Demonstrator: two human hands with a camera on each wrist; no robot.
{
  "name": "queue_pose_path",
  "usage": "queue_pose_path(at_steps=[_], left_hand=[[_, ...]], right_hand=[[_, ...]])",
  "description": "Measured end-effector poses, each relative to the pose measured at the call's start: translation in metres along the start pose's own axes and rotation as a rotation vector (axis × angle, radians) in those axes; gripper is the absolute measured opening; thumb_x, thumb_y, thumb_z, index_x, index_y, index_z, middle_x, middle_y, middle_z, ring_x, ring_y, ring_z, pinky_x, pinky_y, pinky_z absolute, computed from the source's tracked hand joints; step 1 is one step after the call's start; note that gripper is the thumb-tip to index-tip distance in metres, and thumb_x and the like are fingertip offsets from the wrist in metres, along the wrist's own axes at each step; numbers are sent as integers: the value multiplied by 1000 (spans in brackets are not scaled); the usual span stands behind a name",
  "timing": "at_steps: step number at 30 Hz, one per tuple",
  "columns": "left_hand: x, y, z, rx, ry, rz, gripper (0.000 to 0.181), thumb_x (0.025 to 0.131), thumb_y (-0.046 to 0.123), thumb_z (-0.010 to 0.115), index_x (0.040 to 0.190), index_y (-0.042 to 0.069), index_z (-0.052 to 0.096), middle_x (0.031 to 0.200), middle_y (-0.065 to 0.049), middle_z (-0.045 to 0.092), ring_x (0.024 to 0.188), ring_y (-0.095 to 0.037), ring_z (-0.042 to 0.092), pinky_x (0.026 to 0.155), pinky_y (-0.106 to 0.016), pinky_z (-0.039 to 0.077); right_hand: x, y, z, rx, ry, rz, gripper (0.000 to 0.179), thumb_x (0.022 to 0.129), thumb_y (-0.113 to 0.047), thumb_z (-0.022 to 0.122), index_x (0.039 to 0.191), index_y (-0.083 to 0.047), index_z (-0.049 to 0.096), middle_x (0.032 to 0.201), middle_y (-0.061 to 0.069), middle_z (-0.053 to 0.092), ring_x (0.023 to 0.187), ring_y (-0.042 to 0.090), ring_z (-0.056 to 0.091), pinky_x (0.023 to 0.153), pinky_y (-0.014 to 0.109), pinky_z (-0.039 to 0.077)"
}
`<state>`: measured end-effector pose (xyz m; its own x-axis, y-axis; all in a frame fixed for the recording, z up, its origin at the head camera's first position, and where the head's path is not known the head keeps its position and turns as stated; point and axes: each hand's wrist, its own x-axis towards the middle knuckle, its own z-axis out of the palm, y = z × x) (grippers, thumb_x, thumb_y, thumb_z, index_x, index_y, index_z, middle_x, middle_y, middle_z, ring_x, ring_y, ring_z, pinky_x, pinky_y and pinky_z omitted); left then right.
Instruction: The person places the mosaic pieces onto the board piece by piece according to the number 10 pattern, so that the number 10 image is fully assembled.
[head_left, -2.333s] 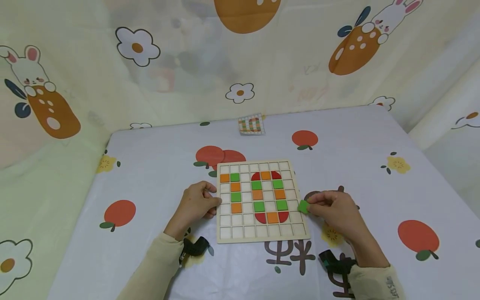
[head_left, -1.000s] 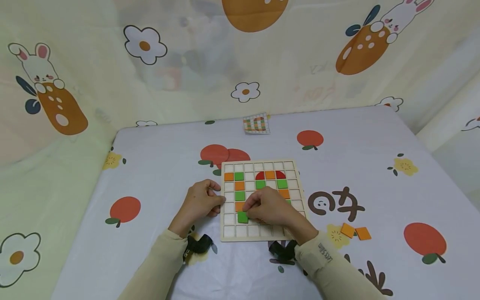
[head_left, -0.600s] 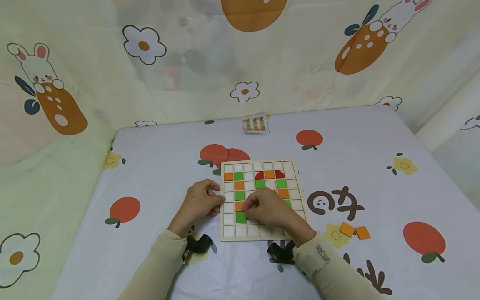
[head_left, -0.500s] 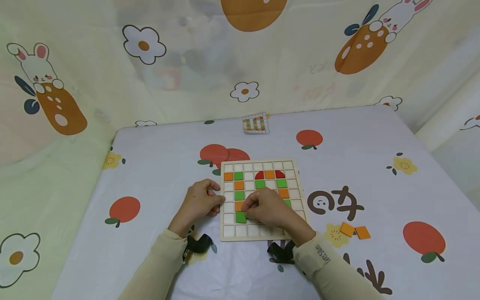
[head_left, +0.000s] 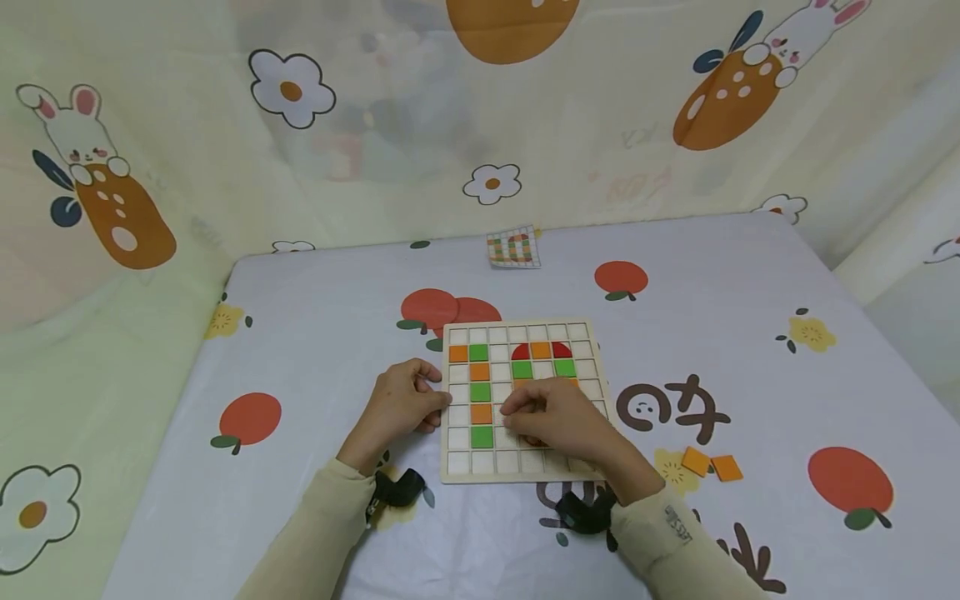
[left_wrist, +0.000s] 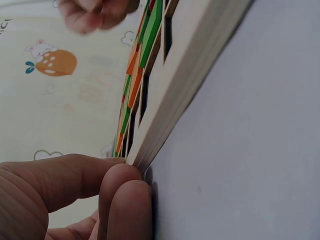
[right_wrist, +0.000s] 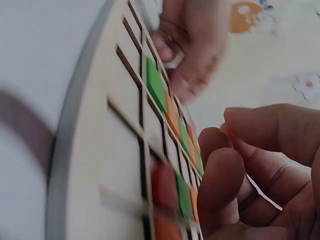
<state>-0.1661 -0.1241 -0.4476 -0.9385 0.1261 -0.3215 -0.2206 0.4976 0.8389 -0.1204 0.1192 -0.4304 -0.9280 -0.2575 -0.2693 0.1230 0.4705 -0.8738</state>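
A wooden grid board (head_left: 459, 464) lies on the table, with orange, green and red tiles in some of its squares. My left hand (head_left: 401, 398) holds the board's left edge; in the left wrist view the thumb tip is at the top edge and curled fingers (left_wrist: 130, 205) press the side. Over the board, my right hand (head_left: 562, 417) hovers with fingers loosely bent and nothing between them, covering part of the red, orange and green ring of tiles. Just left of it, a green tile (head_left: 482, 437) sits flat in its square below an orange tile (head_left: 481, 414).
Two loose orange tiles, one (head_left: 695, 460) overlapping a printed flower and the other (head_left: 726, 467) beside it, lie right of the board. At the back stands a small pattern card (head_left: 513, 247) with a coloured grid. A patterned curtain (head_left: 390, 167) rises behind the table.
My right hand brought a green tile from the board's right side to the second column, pressed it into a square, let go and drew back right. My left hand stayed at the edge.
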Motion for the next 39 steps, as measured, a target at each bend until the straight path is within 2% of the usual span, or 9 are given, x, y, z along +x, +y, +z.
queue_pose_path(at_steps=[4,9,13,19,23,28,35,39], left_hand=[[0,0,-1,-2,-7,6,27,89,7,80,111,2,64,79,-10,65,54,-17,66,53,-28,60],[0,1,-6,11,4,4,28,90,6,80,112,2,64,80,-11,65,55,-17,65,54,-28,60],[-1,1,-8,16,8,3,29,89,6,80,113,2,64,79,-11,64,54,-17,65,54,-28,60],[-2,1,-7,16,8,11,29,89,6,81,113,1,64,79,-11,65,54,-17,65,54,-28,60],[-2,1,-6,19,8,4,29,90,7,81,112,2,64,79,-11,65,54,-17,65,54,-28,60],[-1,1,-3,14,6,-8,29,90,7,81,112,2,63,79,-10,64,54,-17,65,54,-27,60],[-1,0,-1,2,-1,-10,28,90,6,80,112,2,63,78,-10,65,54,-17,64,54,-27,59],[0,0,1,0,-4,-11,28,90,7,80,111,2,63,78,-10,65,54,-17,65,54,-27,59]], right_hand=[[-20,12,-26,-17,75,-15,11,93,-15,77,100,-7,78,87,4,71,83,22,61,68,27,53],[-45,33,-59,-101,198,13,15,92,-15,79,102,-4,77,90,6,71,81,23,59,63,25,52],[-67,55,-82,-174,288,93,20,92,-18,80,105,-4,77,92,6,71,80,20,57,61,26,51],[-98,82,-110,-213,325,241,37,88,-27,85,113,-1,76,84,4,66,77,17,54,61,26,45],[-108,91,-117,-284,310,294,38,85,-29,87,112,-3,77,82,4,61,79,17,52,62,27,40],[-112,95,-118,-347,303,308,33,84,-28,87,107,-6,79,89,5,61,86,21,53,63,27,42],[-112,90,-117,-327,294,274,28,85,-24,87,101,-4,75,85,1,70,81,18,59,64,26,47],[-111,82,-113,-271,279,238,27,86,-20,85,104,-3,75,88,3,72,78,17,59,62,26,49]])
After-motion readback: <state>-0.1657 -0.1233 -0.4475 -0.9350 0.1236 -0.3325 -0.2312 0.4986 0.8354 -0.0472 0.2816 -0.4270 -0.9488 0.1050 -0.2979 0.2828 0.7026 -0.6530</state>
